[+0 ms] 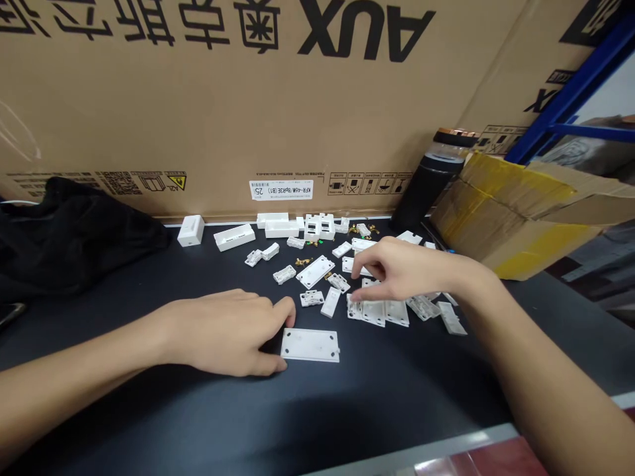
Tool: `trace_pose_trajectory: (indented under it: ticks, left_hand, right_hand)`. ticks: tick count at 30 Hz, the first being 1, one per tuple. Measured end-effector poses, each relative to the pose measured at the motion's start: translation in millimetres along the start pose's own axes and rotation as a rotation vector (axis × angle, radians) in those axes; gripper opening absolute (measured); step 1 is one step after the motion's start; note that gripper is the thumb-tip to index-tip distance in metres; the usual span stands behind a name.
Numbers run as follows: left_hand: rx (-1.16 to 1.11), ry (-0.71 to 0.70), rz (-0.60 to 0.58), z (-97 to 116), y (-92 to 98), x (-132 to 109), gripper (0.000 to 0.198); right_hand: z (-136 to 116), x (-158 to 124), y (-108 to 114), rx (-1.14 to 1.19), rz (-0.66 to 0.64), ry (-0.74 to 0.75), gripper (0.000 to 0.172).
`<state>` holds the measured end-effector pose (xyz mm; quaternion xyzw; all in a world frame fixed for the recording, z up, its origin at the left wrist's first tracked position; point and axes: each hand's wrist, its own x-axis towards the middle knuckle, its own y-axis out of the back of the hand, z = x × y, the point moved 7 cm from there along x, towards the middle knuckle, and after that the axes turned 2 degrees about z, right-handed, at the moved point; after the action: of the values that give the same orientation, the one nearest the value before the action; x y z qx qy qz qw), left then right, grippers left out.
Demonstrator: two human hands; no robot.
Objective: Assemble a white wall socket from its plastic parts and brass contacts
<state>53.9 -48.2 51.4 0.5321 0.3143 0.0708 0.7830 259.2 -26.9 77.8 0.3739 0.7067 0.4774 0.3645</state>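
Observation:
A flat white rectangular plate (310,345) with small holes lies on the black table. My left hand (233,332) rests at its left end, thumb and index finger at the plate's edge. Further right, my right hand (397,270) reaches over the white parts, its thumb and index finger curved around a small white part (354,307) beside several overlapping plates (397,313). Between the hands lie a narrow white piece (330,301), a slotted white piece (312,298) and a tilted plate (315,272).
White housings (234,237) and small brass pieces (303,262) lie toward the back. A large cardboard box (223,112) stands behind the table (208,416). A black bottle (427,182) and a taped carton (516,211) are at the right, black cloth (74,231) at the left.

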Motion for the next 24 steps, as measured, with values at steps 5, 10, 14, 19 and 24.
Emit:
trace_pose_trajectory:
  ticks: [5, 10, 14, 19, 24]
  left_hand:
    - [-0.024, 0.027, 0.011, -1, -4.0, 3, 0.044]
    - [-0.007, 0.016, 0.049, 2, -5.4, 8, 0.045]
    - [-0.009, -0.016, 0.053, 4, -6.5, 9, 0.042]
    - [-0.040, -0.063, 0.055, 5, -4.1, 9, 0.037]
    - [-0.101, -0.067, 0.016, 2, -6.9, 9, 0.038]
  right_hand:
    - [-5, -5, -6, -0.054, -0.083, -0.123, 0.065]
    - [-7, 0, -18, -0.157, -0.138, -0.114, 0.062]
    - [-8, 2, -21, -0.135, -0.150, -0.074, 0.047]
    - [-15, 1, -21, 0.017, -0.169, 0.002, 0.046]
    - [-10, 0, -14, 0.143, -0.092, 0.016, 0.056]
